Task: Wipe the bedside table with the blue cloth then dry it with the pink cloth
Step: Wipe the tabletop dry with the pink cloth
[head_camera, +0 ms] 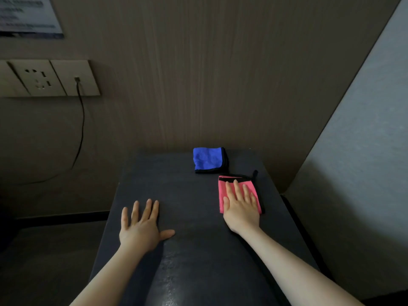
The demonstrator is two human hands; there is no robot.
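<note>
Head camera is looking down on a dark bedside table (187, 195) standing against a brown wood-grain wall. The left hand (141, 228) is lying flat on the bare tabletop near its left edge, fingers straight and spread, thumb sticking out to the side, holding nothing. The right hand (241, 206) is resting palm-down on the folded pink cloth (223, 188), fingers straight and pressing on it rather than curling around it (the hand is covering most of the cloth's nearer half). The pink cloth is lying flat on the right side of the table, its black-trimmed edge facing the wall. The blue cloth (207, 160), also folded and black-edged, is sitting just beyond it, close to the wall and apart from both hands. On the wall to the left, a socket panel (44, 78) is showing a black cable (82, 120) hanging down from it
</note>
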